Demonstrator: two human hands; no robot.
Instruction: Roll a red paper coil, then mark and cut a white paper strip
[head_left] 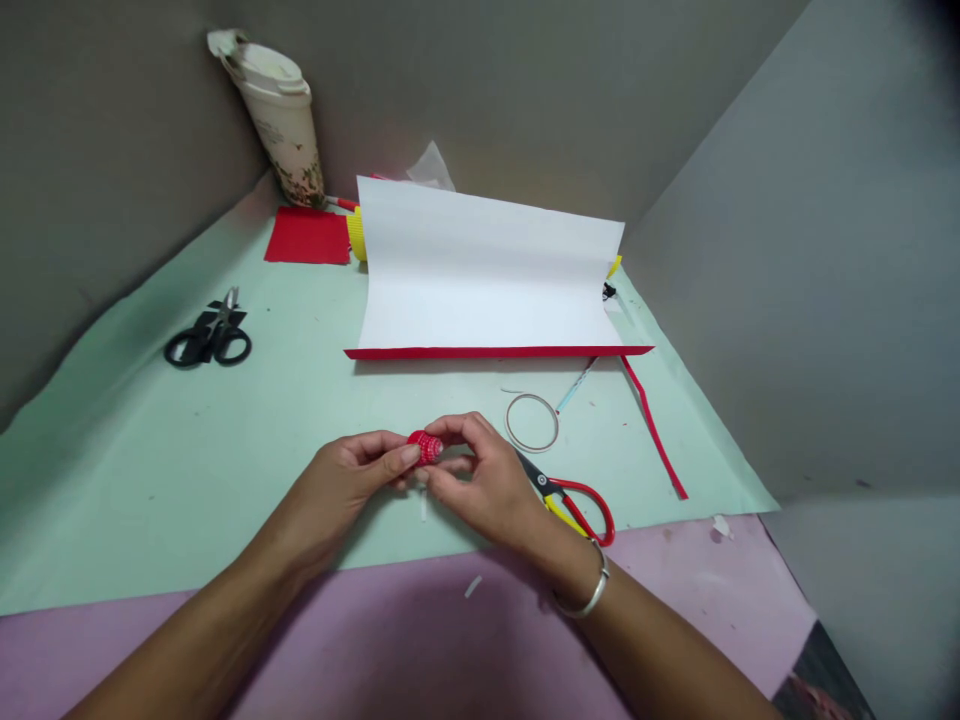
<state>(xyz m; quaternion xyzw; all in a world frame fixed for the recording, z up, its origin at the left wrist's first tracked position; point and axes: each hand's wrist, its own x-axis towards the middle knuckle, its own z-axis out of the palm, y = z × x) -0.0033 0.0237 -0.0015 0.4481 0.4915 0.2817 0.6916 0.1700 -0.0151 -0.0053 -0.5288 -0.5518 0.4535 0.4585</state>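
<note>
The left hand [349,485] pinches beside the right hand [484,480], whose fingers [459,427] curl, forearms [259,570] slanting inward.

— Left of your roll [426,447]?
— Your scissors [224,318] lie at ten o'clock; your tumbler [289,130] stands at eleven, behind a card [307,236].
— Ahead?
— A paper sheet [491,270], between twelve and one.
— And right?
— A ring [532,449] between two and three, a strip [655,428] at three, shears [543,482] nearer four.

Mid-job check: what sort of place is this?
Probably a craft workspace: black-handled scissors and red-and-yellow-handled scissors lie out, a large white sheet with a red edge sits behind, and the left hand holds a small red piece.
</note>
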